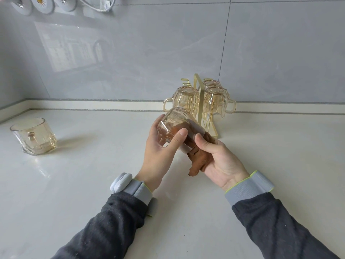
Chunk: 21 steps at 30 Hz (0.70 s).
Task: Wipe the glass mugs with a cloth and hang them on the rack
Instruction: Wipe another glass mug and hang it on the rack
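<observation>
Five amber faceted glass mugs, one cloth, one rack, two hands. Far left: one upright amber glass mug point(33, 136), mouth up, stands alone on the glossy white stone surface point(93, 184), well apart from the rest. Centre: the left hand point(158, 146), with a grey wristband carrying a white device point(121, 182), grips the base end of a tilted amber glass mug point(177, 126), thumb across its wall. One crumpled brown cloth point(197, 163) is stuffed inside this mug. Its tail trails from the mouth into the right hand point(222, 161), whose fingers curl round it, thumb at the rim. Behind, near the grey tiled wall point(149, 53): one gold metal rack point(200, 101) carries three inverted mugs, the left-side mug point(184, 99), the rear right mug point(211, 84) and the front right mug point(216, 100). One gold hook point(185, 82) at upper left is bare. The tilted mug overlaps the rack's lower part in this view
</observation>
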Each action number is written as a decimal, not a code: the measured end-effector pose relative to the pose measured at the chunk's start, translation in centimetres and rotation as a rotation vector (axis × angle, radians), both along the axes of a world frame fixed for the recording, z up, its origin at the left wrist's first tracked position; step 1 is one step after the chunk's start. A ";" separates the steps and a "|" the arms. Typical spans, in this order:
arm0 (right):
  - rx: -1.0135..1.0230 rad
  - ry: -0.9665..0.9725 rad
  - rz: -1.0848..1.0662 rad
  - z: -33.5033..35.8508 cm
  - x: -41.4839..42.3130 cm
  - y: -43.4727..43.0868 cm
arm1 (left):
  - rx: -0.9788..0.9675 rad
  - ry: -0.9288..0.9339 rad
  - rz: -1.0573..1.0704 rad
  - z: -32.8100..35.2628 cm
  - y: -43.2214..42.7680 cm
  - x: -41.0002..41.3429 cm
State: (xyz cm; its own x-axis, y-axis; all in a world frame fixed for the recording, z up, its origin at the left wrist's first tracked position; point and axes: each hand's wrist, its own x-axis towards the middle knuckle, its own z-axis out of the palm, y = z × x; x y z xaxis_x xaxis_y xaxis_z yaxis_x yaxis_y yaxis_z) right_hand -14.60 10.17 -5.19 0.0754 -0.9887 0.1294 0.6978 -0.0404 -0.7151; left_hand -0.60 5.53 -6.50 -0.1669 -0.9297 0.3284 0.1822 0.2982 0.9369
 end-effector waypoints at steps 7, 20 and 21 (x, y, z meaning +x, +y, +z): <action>0.092 0.152 -0.151 -0.4 -0.2 -0.4 | 0.021 0.002 0.034 -0.4 -0.4 -0.1; -0.056 0.047 0.027 0.5 0.0 0.5 | 0.084 -0.009 -0.170 -0.3 0.2 -0.3; -0.061 0.045 0.031 0.6 0.1 0.6 | 0.084 -0.005 -0.178 -0.3 0.3 -0.3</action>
